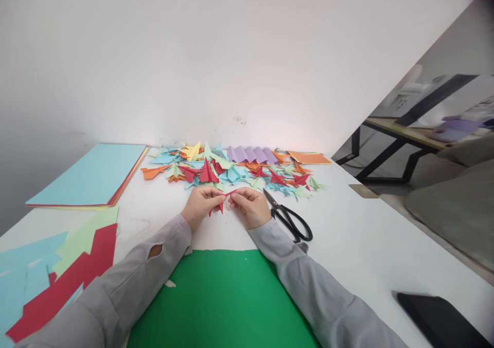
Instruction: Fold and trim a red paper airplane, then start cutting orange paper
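Observation:
A small folded piece of red paper (221, 207) is held up between my two hands, over the white table just beyond the green sheet. My left hand (203, 204) pinches its left part, with pointed red ends hanging below the fingers. At the other end, the thumb and fingers of my right hand (250, 205) are closed on its tip. Fingers cover much of the paper, so its full shape is hidden. Black-handled scissors (291, 219) lie right beside my right hand, blades pointing toward the pile of folded paper planes (208, 172).
Stacked coloured sheets (88, 175) lie at the back left, with red, green and blue paper scraps (77, 271) in front. A green sheet (224, 296) lies under my forearms. Pleated purple paper (252, 155) and orange sheets (311, 158) sit by the wall. A black object (443, 317) is at the right.

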Demonstrator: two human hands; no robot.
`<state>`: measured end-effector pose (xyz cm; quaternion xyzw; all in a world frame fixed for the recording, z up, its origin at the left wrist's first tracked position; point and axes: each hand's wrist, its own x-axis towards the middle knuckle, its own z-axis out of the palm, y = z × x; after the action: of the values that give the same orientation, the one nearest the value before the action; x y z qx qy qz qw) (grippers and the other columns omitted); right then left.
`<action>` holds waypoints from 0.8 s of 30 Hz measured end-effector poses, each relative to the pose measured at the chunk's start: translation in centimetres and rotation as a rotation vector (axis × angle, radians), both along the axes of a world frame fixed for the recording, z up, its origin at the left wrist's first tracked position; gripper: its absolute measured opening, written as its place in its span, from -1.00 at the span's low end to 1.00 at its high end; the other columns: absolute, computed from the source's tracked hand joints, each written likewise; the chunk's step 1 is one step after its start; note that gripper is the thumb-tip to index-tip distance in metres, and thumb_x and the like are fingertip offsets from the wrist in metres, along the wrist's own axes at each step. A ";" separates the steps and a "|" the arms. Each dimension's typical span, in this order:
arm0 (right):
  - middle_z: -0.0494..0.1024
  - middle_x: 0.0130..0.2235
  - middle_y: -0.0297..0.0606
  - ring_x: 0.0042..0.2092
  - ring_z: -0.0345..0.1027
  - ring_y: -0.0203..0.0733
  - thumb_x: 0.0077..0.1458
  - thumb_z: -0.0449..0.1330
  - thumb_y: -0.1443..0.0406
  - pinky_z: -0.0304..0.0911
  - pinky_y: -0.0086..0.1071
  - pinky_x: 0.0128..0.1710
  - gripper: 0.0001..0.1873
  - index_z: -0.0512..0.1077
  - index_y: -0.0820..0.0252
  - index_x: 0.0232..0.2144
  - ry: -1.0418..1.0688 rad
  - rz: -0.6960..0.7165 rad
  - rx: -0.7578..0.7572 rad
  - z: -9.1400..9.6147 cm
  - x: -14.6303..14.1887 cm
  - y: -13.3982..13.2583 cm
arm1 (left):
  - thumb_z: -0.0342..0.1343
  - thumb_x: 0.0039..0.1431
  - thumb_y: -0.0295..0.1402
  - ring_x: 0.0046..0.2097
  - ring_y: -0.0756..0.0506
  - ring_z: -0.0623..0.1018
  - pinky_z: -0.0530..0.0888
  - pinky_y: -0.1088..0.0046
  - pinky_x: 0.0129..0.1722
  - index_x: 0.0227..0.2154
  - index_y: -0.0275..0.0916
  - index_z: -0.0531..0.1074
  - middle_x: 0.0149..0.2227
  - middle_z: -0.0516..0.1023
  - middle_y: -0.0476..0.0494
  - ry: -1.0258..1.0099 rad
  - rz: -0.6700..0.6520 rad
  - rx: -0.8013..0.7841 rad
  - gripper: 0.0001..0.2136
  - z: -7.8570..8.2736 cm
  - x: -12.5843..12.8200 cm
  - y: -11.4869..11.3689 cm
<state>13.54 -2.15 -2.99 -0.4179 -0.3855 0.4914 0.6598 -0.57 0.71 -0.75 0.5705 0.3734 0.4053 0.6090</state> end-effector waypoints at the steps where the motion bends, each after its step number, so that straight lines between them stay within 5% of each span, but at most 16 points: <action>1: 0.51 -0.63 -0.35 -0.63 0.30 -0.36 -0.34 0.37 0.27 0.23 -0.47 -0.63 -0.83 0.47 0.22 -0.64 0.006 0.004 -0.002 0.0 0.0 0.0 | 0.26 -0.23 -0.27 -0.64 0.06 0.36 0.14 0.59 -0.72 -0.57 -0.32 0.43 -0.72 0.40 0.01 -0.004 0.000 0.004 -0.79 0.0 0.0 0.0; 10: 0.51 -0.64 -0.35 -0.61 0.32 -0.34 -0.33 0.37 0.27 0.25 -0.46 -0.60 -0.84 0.48 0.21 -0.63 0.004 0.054 0.032 -0.1 0.1 -0.1 | 0.24 -0.25 -0.33 -0.64 0.06 0.36 0.25 0.56 -0.63 -0.50 -0.35 0.47 -0.69 0.40 0.01 -0.002 -0.061 -0.038 -0.79 0.0 0.0 0.1; 16: 0.51 -0.65 -0.35 -0.65 0.29 -0.36 -0.34 0.39 0.27 0.23 -0.45 -0.62 -0.82 0.50 0.21 -0.61 -0.036 0.068 0.026 -0.3 0.0 0.0 | 0.11 -0.05 -0.12 -0.66 0.09 0.24 0.19 0.55 -0.63 -0.71 -0.30 0.33 -0.75 0.29 0.03 0.014 -0.103 0.015 -0.66 0.2 0.1 0.0; 24: 0.50 -0.65 -0.35 -0.64 0.30 -0.34 -0.34 0.39 0.23 0.24 -0.43 -0.62 -0.81 0.50 0.20 -0.61 -0.034 0.051 0.024 -0.2 -0.1 -0.1 | 0.16 -0.12 -0.07 -0.66 0.10 0.20 0.16 0.55 -0.64 -0.72 -0.28 0.32 -0.75 0.26 0.05 0.069 -0.090 0.042 -0.64 -0.2 0.1 0.2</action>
<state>13.47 -2.21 -3.23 -0.4084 -0.4130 0.4962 0.6453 -0.49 0.90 -0.91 0.6130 0.3595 0.3655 0.6012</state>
